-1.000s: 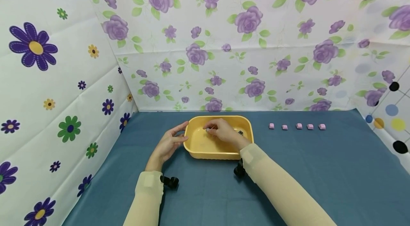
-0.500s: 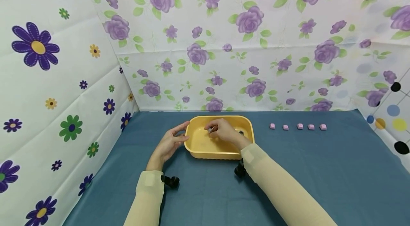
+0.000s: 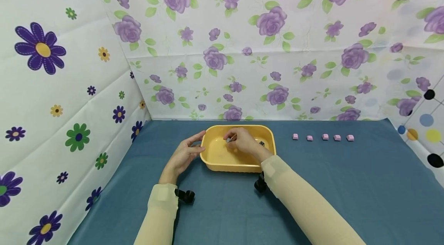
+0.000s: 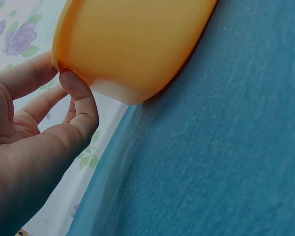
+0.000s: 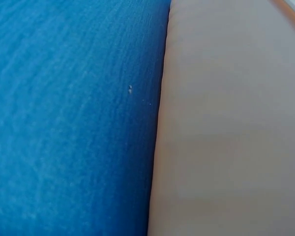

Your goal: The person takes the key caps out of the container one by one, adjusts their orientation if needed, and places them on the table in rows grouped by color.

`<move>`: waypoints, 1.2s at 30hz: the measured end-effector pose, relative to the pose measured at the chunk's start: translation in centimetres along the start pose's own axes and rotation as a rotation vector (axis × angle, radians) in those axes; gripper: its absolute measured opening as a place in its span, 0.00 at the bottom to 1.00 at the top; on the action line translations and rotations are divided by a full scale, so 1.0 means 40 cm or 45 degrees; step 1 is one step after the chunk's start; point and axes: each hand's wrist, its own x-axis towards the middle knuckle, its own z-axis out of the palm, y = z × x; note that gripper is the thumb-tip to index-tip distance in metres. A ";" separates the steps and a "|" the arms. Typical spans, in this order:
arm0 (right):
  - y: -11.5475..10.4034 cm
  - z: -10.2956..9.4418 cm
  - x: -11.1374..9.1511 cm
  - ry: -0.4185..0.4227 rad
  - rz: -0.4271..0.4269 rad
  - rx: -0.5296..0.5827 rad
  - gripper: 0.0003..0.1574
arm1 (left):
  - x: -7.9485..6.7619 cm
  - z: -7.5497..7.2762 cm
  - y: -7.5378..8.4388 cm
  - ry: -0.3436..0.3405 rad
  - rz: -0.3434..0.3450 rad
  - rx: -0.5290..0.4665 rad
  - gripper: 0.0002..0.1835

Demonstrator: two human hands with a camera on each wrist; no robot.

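In the head view a yellow plastic tray [image 3: 222, 167] stands on the blue cloth. My left hand [image 3: 184, 156] pinches its left end; the left wrist view has the thumb and fingers at the rim of the tray [image 4: 137, 44]. Inside the tray, my right hand [image 3: 244, 142] pinches a small greyish piece [image 3: 228, 140] between thumb and fingertips, just above the tray floor; its kind is too small to tell. A small dark block [image 3: 261, 143] lies near the tray's right wall. The right wrist view has only the tray's outer wall [image 5: 231, 123], hiding the right hand.
Several small pink keycap-like blocks [image 3: 325, 137] lie in a row on the blue cloth [image 3: 222, 206] to the right of the tray. Flowered sheets [image 3: 239, 52] rise behind and at the sides. A black wrist camera [image 3: 187, 196] sits by each sleeve.
My right fingers have shifted slightly around the greyish piece, which shows at a different angle. The left hand has stayed on the tray, and the head view has drifted a little.
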 end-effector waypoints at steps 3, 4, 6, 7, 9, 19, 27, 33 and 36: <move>-0.003 -0.003 0.001 0.011 0.000 -0.012 0.14 | 0.003 0.000 0.003 -0.001 0.006 -0.001 0.36; -0.003 -0.003 0.002 0.014 -0.002 -0.019 0.15 | 0.004 0.000 0.003 0.000 0.007 0.000 0.36; -0.003 -0.005 0.003 0.018 -0.005 -0.033 0.15 | 0.005 0.000 0.005 0.002 0.007 0.001 0.36; -0.003 -0.005 0.004 0.020 -0.008 -0.037 0.15 | 0.006 0.000 0.005 0.003 0.008 0.001 0.36; -0.002 -0.006 0.006 0.020 -0.011 -0.037 0.14 | 0.006 0.000 0.007 0.004 0.008 -0.001 0.36; -0.003 -0.009 0.008 0.044 -0.022 -0.045 0.13 | 0.005 0.002 0.011 0.001 0.006 -0.006 0.36; -0.006 -0.010 0.005 0.064 0.032 0.013 0.13 | 0.002 0.003 0.010 0.003 0.008 -0.004 0.36; -0.004 -0.006 0.003 0.088 0.043 0.058 0.14 | 0.000 0.003 0.006 0.006 -0.004 -0.005 0.36; -0.005 -0.004 -0.002 0.092 0.038 0.076 0.14 | 0.000 0.002 0.002 0.013 -0.011 0.002 0.36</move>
